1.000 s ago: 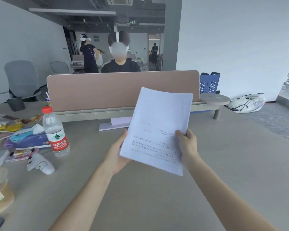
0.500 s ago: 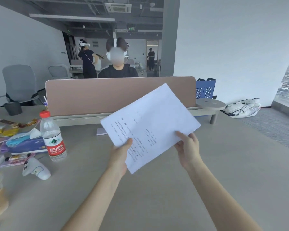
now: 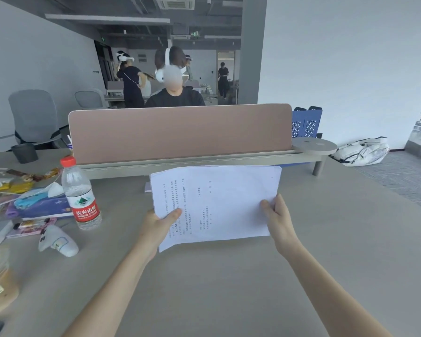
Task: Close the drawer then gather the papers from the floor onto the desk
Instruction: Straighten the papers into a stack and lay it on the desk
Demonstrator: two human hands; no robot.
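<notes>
From the head camera, a stack of papers [image 3: 216,203] was held in front of the pink divider panel [image 3: 180,135], turned sideways so the printed lines ran vertically. The stack stood tilted over the grey worktop [image 3: 229,288]; whether its lower edge touched the surface could not be told. The left hand [image 3: 159,227] was closed on the lower left corner of the papers, thumb on the front face. The right hand [image 3: 276,216] gripped the right edge, thumb in front and the other fingers behind the sheets.

To the left of the papers, a clear water bottle [image 3: 80,195] with a red cap and red label stood upright on the worktop. Just in front of the bottle lay a white controller [image 3: 57,242], and behind the bottle on its left was a purple tissue pack [image 3: 39,206]. A white bag [image 3: 361,150] lay on the floor well to the right of the papers, beyond the end of the divider panel.
</notes>
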